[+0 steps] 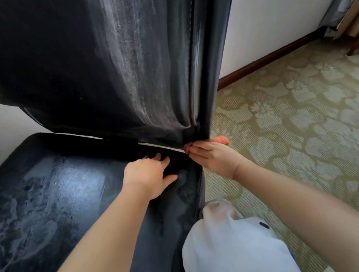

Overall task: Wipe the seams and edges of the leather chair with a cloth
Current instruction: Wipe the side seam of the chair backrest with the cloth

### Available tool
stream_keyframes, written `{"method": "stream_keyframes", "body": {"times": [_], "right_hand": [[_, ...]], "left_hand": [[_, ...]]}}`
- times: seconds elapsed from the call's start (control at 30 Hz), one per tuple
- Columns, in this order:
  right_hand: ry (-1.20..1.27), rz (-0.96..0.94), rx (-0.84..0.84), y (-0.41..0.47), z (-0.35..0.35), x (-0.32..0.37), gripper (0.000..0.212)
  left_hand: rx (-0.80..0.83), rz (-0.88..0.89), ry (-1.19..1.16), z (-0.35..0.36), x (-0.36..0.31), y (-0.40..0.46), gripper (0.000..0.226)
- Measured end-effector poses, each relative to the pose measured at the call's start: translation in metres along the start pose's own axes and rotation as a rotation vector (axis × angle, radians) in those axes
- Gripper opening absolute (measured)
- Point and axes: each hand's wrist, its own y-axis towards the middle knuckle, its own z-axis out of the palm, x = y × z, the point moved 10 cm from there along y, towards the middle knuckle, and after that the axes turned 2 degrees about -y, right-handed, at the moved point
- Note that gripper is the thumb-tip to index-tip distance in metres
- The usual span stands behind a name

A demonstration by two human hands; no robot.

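Left hand [150,175] lies flat, fingers spread, on the black leather chair's seat [48,193]; right hand [210,158] pinches an orange cloth [220,140]. Best drag it slowly along the far seam.

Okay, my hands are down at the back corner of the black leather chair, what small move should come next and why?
Probably draw the orange cloth in the right hand along the gap between backrest and seat; the left hand lies flat on the seat beside that gap.
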Motion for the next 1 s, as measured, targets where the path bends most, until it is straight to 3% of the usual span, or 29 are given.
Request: {"method": "stream_keyframes", "body": {"times": [0.07, 0.1, 0.17, 0.2, 0.23, 0.27, 0.33, 0.37, 0.47, 0.6, 0.83, 1.0], "right_hand": [[0.057, 0.069, -0.03, 0.005, -0.003, -0.002, 0.025], [0.109, 0.096, 0.036, 0.007, 0.0, -0.002, 0.027], [0.2, 0.15, 0.269, 0.003, 0.021, -0.005, 0.081], [0.223, 0.194, 0.296, 0.0, 0.025, -0.007, 0.096], [0.214, 0.213, 0.312, -0.003, 0.025, -0.006, 0.097], [0.189, 0.216, 0.298, -0.002, 0.017, -0.005, 0.084], [0.109, 0.169, 0.086, 0.005, -0.019, 0.003, 0.025], [0.087, 0.164, 0.0, 0.006, -0.033, 0.002, 0.012], [-0.033, 0.112, -0.093, 0.016, -0.062, -0.001, 0.02], [-0.208, -0.045, 0.006, 0.02, -0.088, -0.001, 0.031], [-0.376, -0.239, -0.073, 0.028, -0.165, 0.009, 0.035], [-0.447, -0.139, -0.189, 0.054, -0.251, -0.013, 0.024]], "left_hand": [[-0.003, -0.005, 0.003, -0.002, 0.002, 0.001, 0.063], [-0.001, -0.006, 0.003, -0.002, 0.001, 0.001, 0.063], [0.002, -0.008, -0.004, -0.001, 0.0, 0.0, 0.062], [0.006, -0.011, -0.013, 0.001, -0.001, -0.001, 0.062], [0.016, -0.016, -0.024, 0.005, -0.003, -0.002, 0.062], [0.028, -0.025, -0.037, 0.009, -0.004, -0.003, 0.061], [0.06, -0.047, -0.062, 0.017, -0.007, -0.006, 0.061], [0.077, -0.054, -0.07, 0.019, -0.009, -0.009, 0.061], [0.106, -0.02, -0.027, 0.014, -0.021, -0.021, 0.06], [0.071, 0.049, 0.058, -0.003, -0.037, -0.044, 0.061], [-0.13, 0.038, 0.098, -0.074, -0.035, -0.087, 0.061], [-0.265, 0.045, 0.1, -0.128, -0.039, -0.119, 0.061]]}}
